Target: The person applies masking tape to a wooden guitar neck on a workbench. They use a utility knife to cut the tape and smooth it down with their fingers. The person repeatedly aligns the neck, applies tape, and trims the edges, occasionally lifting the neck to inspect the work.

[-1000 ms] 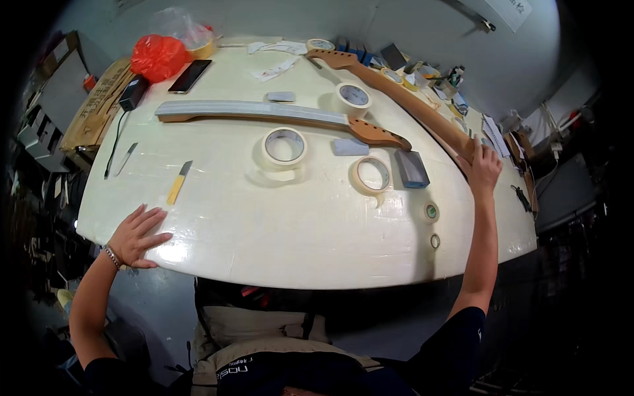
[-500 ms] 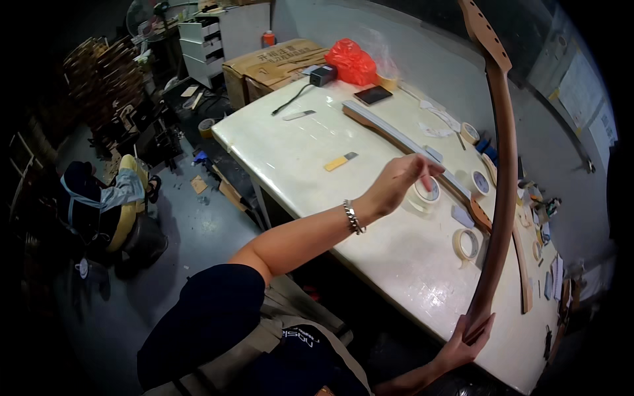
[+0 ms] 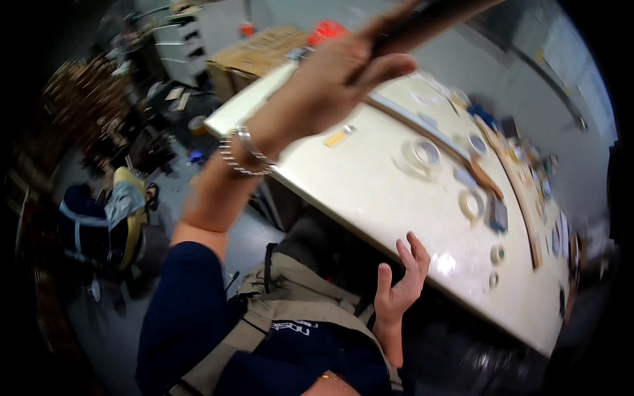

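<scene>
Head view: my left hand, blurred, is raised over the desk's left end, fingers closed around one dark wooden neck that runs out past the top. My one free hand, the right hand, is empty, fingers apart and slightly bent, just off the near edge. On the desk: one pale-faced neck, one long wooden strip toward the far edge, at least five tape rolls, one yellow-handled knife.
</scene>
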Demonstrator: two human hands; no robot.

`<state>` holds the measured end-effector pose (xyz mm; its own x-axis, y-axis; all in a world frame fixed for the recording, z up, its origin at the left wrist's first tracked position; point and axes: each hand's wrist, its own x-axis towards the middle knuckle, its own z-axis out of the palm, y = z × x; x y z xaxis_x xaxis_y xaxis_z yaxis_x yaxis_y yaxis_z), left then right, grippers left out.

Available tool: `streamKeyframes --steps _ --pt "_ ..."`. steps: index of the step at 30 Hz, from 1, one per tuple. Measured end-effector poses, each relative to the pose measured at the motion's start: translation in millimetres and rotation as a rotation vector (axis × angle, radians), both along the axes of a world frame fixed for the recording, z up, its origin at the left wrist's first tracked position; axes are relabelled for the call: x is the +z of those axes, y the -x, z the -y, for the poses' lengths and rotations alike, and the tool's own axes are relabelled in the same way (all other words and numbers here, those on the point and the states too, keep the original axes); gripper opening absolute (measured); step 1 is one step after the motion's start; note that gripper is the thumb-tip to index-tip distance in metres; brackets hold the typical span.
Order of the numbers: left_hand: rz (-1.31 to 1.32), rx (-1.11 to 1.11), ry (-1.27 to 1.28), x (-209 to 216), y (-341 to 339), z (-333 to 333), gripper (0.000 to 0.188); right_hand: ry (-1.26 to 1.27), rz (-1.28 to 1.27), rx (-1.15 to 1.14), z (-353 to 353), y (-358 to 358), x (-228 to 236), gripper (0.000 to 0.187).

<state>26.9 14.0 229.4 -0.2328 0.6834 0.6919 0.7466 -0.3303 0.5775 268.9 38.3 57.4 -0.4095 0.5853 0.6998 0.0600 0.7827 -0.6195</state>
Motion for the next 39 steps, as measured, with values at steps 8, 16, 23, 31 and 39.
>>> streamKeyframes --steps 8,16,23,31,39 --pt "-0.885 0.071 0.3 -130 52 -10 0.071 -0.286 -0.148 -0.27 -9 -49 6 0.013" --pt "-0.902 -0.156 0.443 -207 44 -30 0.064 0.3 -0.042 -0.276 -166 -46 9 0.024" --pt "-0.826 -0.169 0.375 -201 21 -49 0.059 -0.367 0.858 -0.213 -259 99 -5 0.02" --pt "-0.226 -0.018 -0.002 -196 15 -22 0.02 0.401 0.435 -0.076 -254 88 4 0.025" --pt "0.535 -0.129 0.053 -202 -26 -24 0.008 0.811 -0.804 0.401 -106 54 -2 0.079"
